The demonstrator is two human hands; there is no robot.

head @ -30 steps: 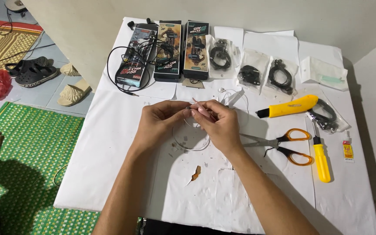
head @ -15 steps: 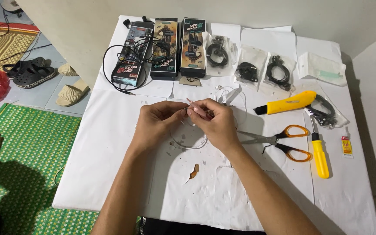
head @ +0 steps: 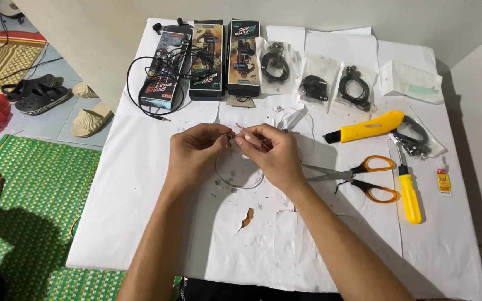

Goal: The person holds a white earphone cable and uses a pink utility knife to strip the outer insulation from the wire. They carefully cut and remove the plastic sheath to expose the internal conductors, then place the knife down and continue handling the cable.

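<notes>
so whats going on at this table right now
A person sits at a white table, both hands raised just above it. The left hand and right hand meet fingertip to fingertip, pinching a thin white cable that loops down beneath them. To the right lie orange-handled scissors, a yellow screwdriver and a yellow utility knife. Boxed and bagged earphones line the far edge.

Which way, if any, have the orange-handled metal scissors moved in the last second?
No. The scissors lie in the same spot just left of the yellow-handled screwdriver as before; only the view shifted slightly.
</notes>
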